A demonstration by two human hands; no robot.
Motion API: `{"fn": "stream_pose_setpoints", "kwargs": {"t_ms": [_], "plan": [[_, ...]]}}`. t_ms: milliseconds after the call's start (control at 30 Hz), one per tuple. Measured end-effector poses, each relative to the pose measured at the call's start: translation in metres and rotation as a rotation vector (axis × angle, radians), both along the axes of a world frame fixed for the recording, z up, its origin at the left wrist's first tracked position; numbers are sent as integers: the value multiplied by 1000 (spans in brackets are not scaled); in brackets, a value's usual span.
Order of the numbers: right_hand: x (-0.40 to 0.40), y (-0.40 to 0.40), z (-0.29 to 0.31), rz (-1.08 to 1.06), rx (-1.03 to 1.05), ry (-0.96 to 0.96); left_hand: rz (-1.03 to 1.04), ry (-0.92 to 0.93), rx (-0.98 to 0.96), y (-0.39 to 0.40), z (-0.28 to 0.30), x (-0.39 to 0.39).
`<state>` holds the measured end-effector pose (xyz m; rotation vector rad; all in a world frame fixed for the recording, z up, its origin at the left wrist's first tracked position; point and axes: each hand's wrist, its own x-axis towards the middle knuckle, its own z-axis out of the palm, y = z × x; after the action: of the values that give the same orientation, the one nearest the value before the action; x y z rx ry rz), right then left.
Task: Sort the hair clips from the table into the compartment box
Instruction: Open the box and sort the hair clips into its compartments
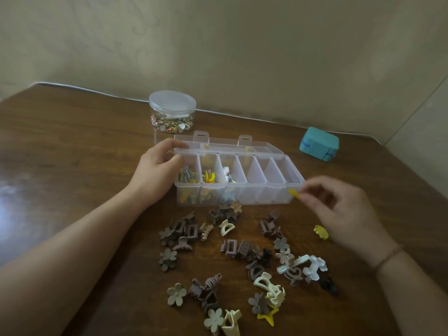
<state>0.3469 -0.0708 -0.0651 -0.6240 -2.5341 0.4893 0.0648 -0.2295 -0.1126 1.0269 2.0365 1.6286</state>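
Note:
A clear compartment box [266,187] stands open in the middle of the wooden table, its lid folded back. Its three left compartments hold clips; the three on the right look empty. My left hand [158,169] grips the box's left end, thumb on the rim. My right hand [339,212] pinches a small yellow clip [293,193] just off the box's front right corner. Several brown, beige and cream hair clips [232,248] lie scattered in front of the box. Another yellow clip [321,232] lies beside my right hand.
A round clear jar [172,111] with a lid, full of small trinkets, stands behind the box. A teal case [318,143] sits at the back right. The wall runs along the table's far edge.

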Motion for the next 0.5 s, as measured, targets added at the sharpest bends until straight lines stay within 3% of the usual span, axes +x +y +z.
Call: {"fn": "stream_pose_setpoints", "kwargs": {"t_ms": [133, 267, 500], "plan": [[-61, -14, 20, 2, -93, 218, -10, 2, -5, 0, 0, 0], [-100, -16, 11, 21, -133, 132, -2, 0, -7, -1, 0, 0], [-31, 16, 23, -130, -33, 126, -13, -24, -10, -2, 2, 1]]}}
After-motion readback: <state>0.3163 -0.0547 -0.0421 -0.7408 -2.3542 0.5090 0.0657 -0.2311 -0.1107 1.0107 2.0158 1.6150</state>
